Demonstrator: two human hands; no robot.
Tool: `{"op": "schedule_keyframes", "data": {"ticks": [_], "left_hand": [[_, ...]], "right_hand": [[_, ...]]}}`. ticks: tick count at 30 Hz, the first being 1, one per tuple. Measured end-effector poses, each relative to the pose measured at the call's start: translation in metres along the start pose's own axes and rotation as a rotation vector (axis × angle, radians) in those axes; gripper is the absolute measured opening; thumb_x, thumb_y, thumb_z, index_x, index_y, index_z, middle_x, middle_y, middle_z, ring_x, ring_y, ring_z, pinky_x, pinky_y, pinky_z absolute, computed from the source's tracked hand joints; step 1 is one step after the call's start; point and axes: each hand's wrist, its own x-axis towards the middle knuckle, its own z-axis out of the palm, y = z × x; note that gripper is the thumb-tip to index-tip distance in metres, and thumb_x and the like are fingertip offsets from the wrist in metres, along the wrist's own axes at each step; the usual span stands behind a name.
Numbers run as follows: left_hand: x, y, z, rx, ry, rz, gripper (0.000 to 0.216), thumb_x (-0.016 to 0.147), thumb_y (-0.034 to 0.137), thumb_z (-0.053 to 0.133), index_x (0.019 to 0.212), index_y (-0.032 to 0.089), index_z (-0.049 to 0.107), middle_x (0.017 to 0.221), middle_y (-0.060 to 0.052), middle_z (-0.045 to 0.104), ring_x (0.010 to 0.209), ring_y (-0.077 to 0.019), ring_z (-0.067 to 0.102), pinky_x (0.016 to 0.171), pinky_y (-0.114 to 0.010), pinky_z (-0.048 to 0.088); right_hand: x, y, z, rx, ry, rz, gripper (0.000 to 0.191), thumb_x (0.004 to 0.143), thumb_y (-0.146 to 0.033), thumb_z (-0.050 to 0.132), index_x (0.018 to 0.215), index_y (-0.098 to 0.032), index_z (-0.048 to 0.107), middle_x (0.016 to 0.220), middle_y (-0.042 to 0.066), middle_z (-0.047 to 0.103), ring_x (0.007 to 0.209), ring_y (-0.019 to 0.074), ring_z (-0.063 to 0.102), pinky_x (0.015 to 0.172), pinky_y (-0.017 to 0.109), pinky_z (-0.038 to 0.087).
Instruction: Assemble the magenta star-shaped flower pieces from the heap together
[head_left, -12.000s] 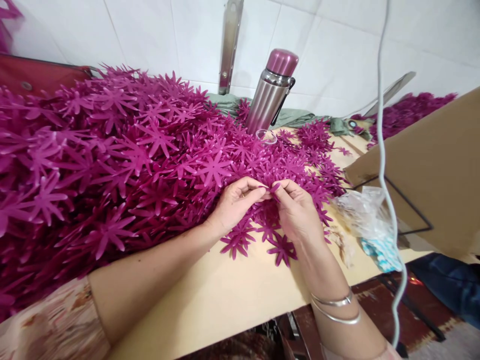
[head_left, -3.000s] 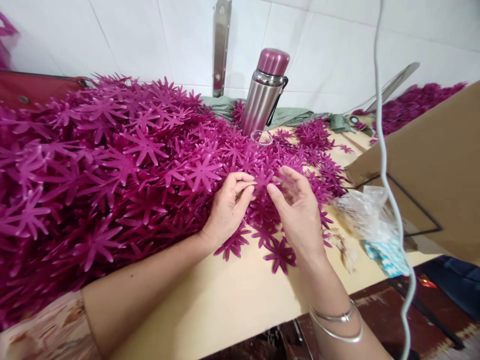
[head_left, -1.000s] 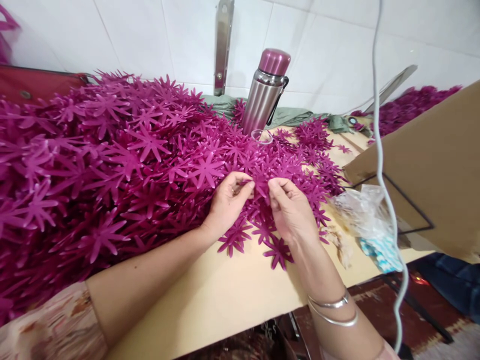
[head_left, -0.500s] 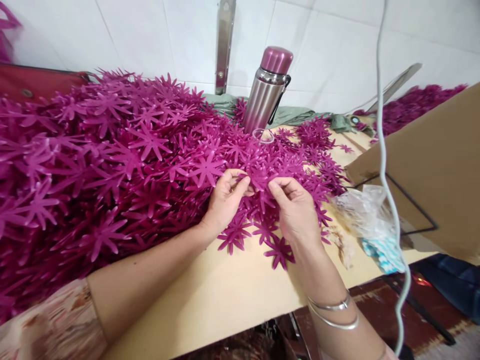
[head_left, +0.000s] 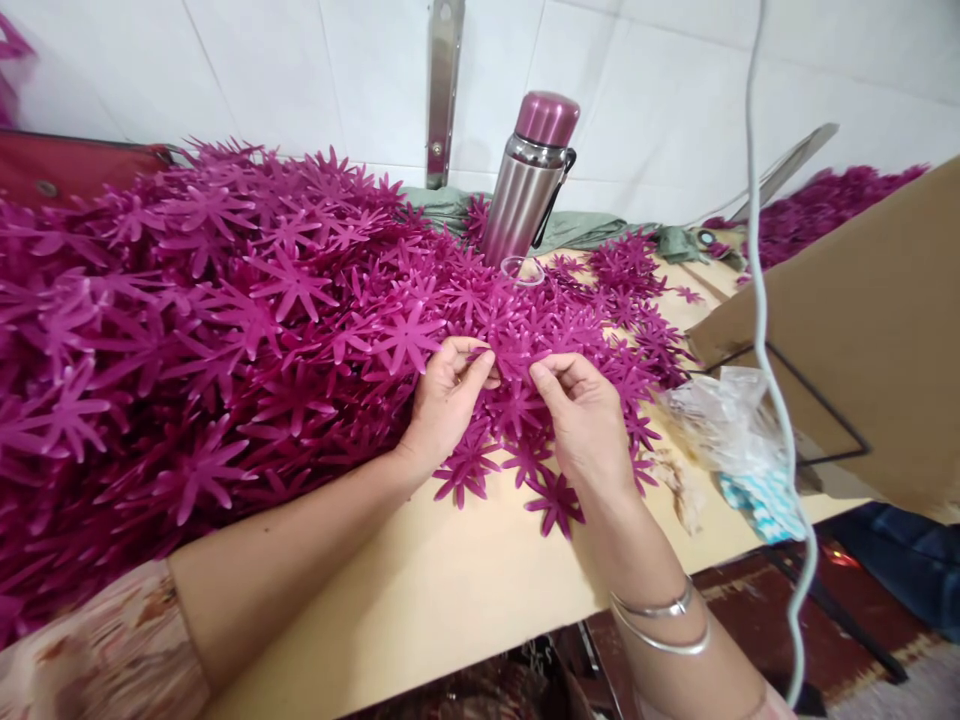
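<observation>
Between my two hands is a magenta, star-shaped artificial flower piece point(head_left: 516, 357), its thin petals spread out. My left hand point(head_left: 448, 400) pinches a petal on its left side between thumb and forefinger. On the other side, the thumb and forefinger of my right hand point(head_left: 589, 415) are closed on a petal tip. Behind and to the left rises a big heap of matching flower pieces point(head_left: 217, 310). Several loose ones, such as a darker flower piece point(head_left: 555, 503), lie on the table just below my hands.
A steel thermos with a purple lid point(head_left: 529, 180) stands behind the heap, beside a clear plastic ring point(head_left: 523, 270). At right are a cardboard box point(head_left: 862, 330), a crumpled plastic bag point(head_left: 724, 410) and a hanging white cable point(head_left: 757, 250). The pale tabletop point(head_left: 450, 600) ends in front.
The whole view has shifted slightly, so everything sits a little further left. Both hands keep their pinch on the flower piece, with hardly any movement.
</observation>
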Motion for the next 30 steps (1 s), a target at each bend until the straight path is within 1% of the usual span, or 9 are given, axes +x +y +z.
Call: {"op": "schedule_keyframes", "data": {"ticks": [8, 14, 17, 20, 22, 24, 25, 27, 30], "left_hand": [[0.008, -0.006, -0.005, -0.064, 0.144, 0.006, 0.02, 0.094, 0.03, 0.068, 0.094, 0.022, 0.05, 0.081, 0.005, 0.063, 0.076, -0.0098, 0.069, 0.08, -0.026, 0.061], [0.005, -0.003, -0.005, -0.023, 0.069, 0.007, 0.017, 0.095, 0.025, 0.066, 0.103, 0.02, 0.052, 0.08, 0.004, 0.066, 0.071, -0.0104, 0.071, 0.077, -0.026, 0.061], [0.005, -0.002, -0.003, -0.041, 0.067, 0.013, 0.027, 0.094, 0.026, 0.068, 0.112, 0.023, 0.048, 0.082, 0.005, 0.068, 0.071, -0.0105, 0.073, 0.076, -0.025, 0.061], [0.004, -0.002, -0.002, -0.045, 0.074, 0.06, 0.037, 0.092, 0.028, 0.071, 0.117, 0.027, 0.045, 0.091, 0.004, 0.07, 0.069, -0.0102, 0.073, 0.074, -0.026, 0.062], [0.002, -0.003, -0.002, -0.01, 0.04, 0.104, 0.027, 0.093, 0.026, 0.069, 0.112, 0.026, 0.05, 0.095, 0.003, 0.07, 0.073, -0.0107, 0.074, 0.077, -0.027, 0.062], [-0.001, -0.004, -0.002, 0.078, -0.03, 0.129, 0.009, 0.097, 0.025, 0.063, 0.104, 0.022, 0.059, 0.095, 0.0, 0.071, 0.083, -0.0123, 0.075, 0.084, -0.028, 0.062], [-0.003, -0.004, -0.002, 0.131, -0.063, 0.133, 0.005, 0.098, 0.024, 0.061, 0.101, 0.021, 0.063, 0.096, -0.002, 0.072, 0.088, -0.0134, 0.074, 0.088, -0.029, 0.06], [-0.007, -0.002, -0.002, 0.229, -0.111, 0.143, 0.013, 0.098, 0.025, 0.061, 0.105, 0.02, 0.07, 0.105, -0.006, 0.074, 0.098, -0.0158, 0.073, 0.094, -0.029, 0.058], [-0.011, 0.002, -0.001, 0.33, -0.151, 0.168, 0.021, 0.099, 0.032, 0.063, 0.113, 0.021, 0.073, 0.116, -0.009, 0.073, 0.104, -0.0186, 0.07, 0.096, -0.031, 0.055]], "right_hand": [[0.008, 0.005, -0.012, -0.038, 0.198, -0.081, 0.015, 0.088, -0.033, 0.074, 0.085, -0.022, 0.064, 0.078, -0.004, 0.058, 0.07, 0.0136, 0.05, 0.07, 0.028, 0.04], [0.01, 0.005, -0.011, 0.0, 0.209, -0.119, 0.017, 0.088, -0.034, 0.074, 0.085, -0.023, 0.061, 0.076, -0.005, 0.055, 0.069, 0.0125, 0.047, 0.07, 0.027, 0.038], [0.012, 0.004, -0.011, 0.023, 0.243, -0.128, 0.018, 0.084, -0.036, 0.077, 0.086, -0.023, 0.064, 0.078, -0.005, 0.057, 0.072, 0.0132, 0.049, 0.073, 0.027, 0.04], [0.015, 0.005, -0.013, 0.07, 0.27, -0.122, 0.02, 0.081, -0.036, 0.08, 0.086, -0.023, 0.066, 0.079, -0.004, 0.059, 0.073, 0.0134, 0.051, 0.074, 0.027, 0.041], [0.017, 0.007, -0.014, 0.106, 0.3, -0.124, 0.022, 0.079, -0.037, 0.081, 0.086, -0.023, 0.066, 0.081, -0.004, 0.059, 0.075, 0.0131, 0.052, 0.076, 0.027, 0.042], [0.019, 0.009, -0.015, 0.124, 0.322, -0.123, 0.025, 0.079, -0.04, 0.082, 0.087, -0.023, 0.065, 0.083, -0.004, 0.06, 0.076, 0.013, 0.054, 0.077, 0.027, 0.044], [0.019, 0.009, -0.015, 0.128, 0.321, -0.114, 0.027, 0.079, -0.042, 0.082, 0.088, -0.023, 0.064, 0.084, -0.004, 0.061, 0.076, 0.0131, 0.055, 0.078, 0.028, 0.045], [0.02, 0.01, -0.013, 0.143, 0.297, -0.082, 0.031, 0.077, -0.045, 0.082, 0.089, -0.024, 0.063, 0.083, -0.004, 0.061, 0.074, 0.0132, 0.057, 0.076, 0.028, 0.047], [0.016, 0.005, -0.008, 0.186, 0.27, -0.058, 0.032, 0.077, -0.045, 0.083, 0.088, -0.024, 0.061, 0.08, -0.005, 0.062, 0.073, 0.0136, 0.062, 0.076, 0.029, 0.051]]}}
